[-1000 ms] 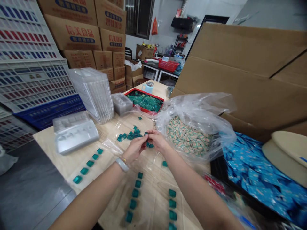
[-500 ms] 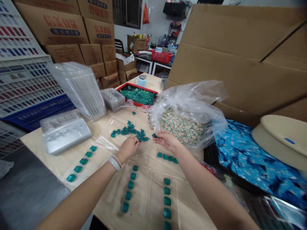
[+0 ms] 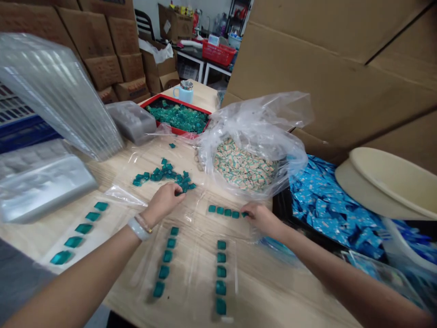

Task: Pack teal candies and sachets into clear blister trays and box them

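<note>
My left hand (image 3: 164, 201) pinches a small teal-green square piece at the near right end of a loose pile of such pieces (image 3: 165, 171). Farther right, my right hand (image 3: 262, 217) has its fingertips closed on another green square piece (image 3: 245, 214), at the right end of a short sideways row (image 3: 224, 211). Nearer to me, a middle row (image 3: 167, 256) and a right row (image 3: 221, 272) of green squares run over clear plastic trays. A slanting row (image 3: 83, 228) lies left of my left forearm.
A red-rimmed tray (image 3: 208, 113) of green pieces stands behind the pile, with a blue mug (image 3: 186, 93) beyond. A clear bag (image 3: 290, 109) of small wrapped pieces, blue packets (image 3: 327, 205) and a cream basin (image 3: 355, 193) are right. Stacked clear trays (image 3: 68, 86) rise left.
My hands have parted from the pile: the right carried a green piece right to the sideways row, while the left stayed at the pile's edge. The view has shifted.
</note>
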`<state>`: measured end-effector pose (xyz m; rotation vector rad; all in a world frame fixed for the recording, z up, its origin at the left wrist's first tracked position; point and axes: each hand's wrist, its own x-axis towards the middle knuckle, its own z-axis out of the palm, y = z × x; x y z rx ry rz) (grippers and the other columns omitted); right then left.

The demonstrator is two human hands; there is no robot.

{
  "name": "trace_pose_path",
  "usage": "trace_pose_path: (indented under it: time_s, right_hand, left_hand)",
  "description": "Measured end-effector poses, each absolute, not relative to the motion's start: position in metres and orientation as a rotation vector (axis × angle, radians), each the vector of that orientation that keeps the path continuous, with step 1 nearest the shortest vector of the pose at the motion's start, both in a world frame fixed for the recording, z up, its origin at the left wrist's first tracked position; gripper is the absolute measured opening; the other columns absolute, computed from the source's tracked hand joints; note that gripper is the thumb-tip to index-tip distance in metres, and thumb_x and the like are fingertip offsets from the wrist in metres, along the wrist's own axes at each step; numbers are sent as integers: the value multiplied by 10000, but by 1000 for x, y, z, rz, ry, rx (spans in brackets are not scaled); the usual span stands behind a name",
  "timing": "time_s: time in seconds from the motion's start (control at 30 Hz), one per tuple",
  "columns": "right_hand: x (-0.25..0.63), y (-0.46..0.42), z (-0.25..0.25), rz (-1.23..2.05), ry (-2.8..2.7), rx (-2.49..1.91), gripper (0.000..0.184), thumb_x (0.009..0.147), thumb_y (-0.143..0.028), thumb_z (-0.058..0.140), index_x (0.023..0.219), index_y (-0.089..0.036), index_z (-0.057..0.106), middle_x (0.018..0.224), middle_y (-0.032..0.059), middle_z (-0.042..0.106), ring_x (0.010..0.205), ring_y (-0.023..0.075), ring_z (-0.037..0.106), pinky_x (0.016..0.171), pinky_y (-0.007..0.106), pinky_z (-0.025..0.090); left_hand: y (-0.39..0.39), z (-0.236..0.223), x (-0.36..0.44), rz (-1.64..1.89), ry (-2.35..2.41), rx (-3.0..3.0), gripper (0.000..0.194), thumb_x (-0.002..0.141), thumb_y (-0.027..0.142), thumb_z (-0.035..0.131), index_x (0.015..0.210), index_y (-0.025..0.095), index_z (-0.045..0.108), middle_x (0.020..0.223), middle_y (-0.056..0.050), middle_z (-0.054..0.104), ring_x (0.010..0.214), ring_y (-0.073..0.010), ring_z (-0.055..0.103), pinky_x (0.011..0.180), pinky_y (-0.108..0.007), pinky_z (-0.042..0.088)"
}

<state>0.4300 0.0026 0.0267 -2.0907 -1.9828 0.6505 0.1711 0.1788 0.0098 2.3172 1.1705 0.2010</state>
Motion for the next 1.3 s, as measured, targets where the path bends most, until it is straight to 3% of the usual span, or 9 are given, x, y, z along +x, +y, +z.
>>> trace_pose_path:
  time_s: [0.2,0.27,0.43,0.6,0.77,0.9,1.03,1.13,1.3]
  right_hand:
    - [437,5,26,734,-2056,-2149,210,641,-50,436,749,-140,592,767,64,566,731,153,516,691,257,396]
    - [440,5,26,765,-2015,-2196,177,644,-64,455,748,-143,574,742,50,556,699,146,505,652,245,389]
    - [435,6,25,816,-1978,-2200,108,664,-102,476,729,-156,544,674,16,535,596,127,478,565,232,371]
    - [421,11,26,734,-2160,-2120,146,681,-60,451,705,-160,554,781,52,562,749,159,533,690,254,394]
    - [417,17,17,731,-2256,-2226,202,684,-26,435,737,-163,574,806,65,584,779,167,556,715,252,401]
    - [415,24,18,708,-2236,-2351,272,679,-33,471,895,-170,565,868,61,599,807,167,562,724,252,406]
    - [397,9,51,532,-2132,-2427,261,691,-94,528,945,-150,557,924,96,582,873,201,547,759,286,402]
    - [366,-38,66,524,-1972,-2280,159,760,-183,481,898,-163,558,919,94,571,850,198,546,736,301,416]
    - [308,-134,21,834,-1458,-2187,165,795,-240,414,876,-166,537,774,41,572,605,128,551,572,256,452]
  left_hand:
    - [165,17,171,299,1411,2487,292,720,235,504,1003,166,512,999,-88,533,944,-230,492,778,-331,382]
    - [149,23,184,408,1260,2559,315,738,229,496,1048,174,500,1069,-91,494,1005,-229,451,837,-351,361]
    - [101,19,240,335,472,2629,173,784,223,463,924,192,561,954,-45,541,928,-176,466,793,-293,385]
    - [92,-1,271,297,435,2681,161,798,170,431,787,164,592,849,-58,565,914,-200,454,748,-311,377]
    - [98,-13,275,249,389,2667,170,803,206,428,838,165,589,887,-49,564,922,-192,445,772,-315,378]
    - [100,-5,277,206,447,2635,171,784,190,452,901,166,574,921,-46,553,950,-186,442,808,-313,373]
    - [90,24,243,298,498,2568,276,752,227,519,1023,176,520,1005,-52,512,971,-179,434,835,-301,365]
    - [60,38,192,197,409,2558,169,788,273,473,901,187,564,917,-38,526,902,-166,461,799,-287,377]
    - [-5,26,134,-48,143,2671,187,712,345,573,787,174,570,881,-31,545,892,-194,469,784,-312,377]
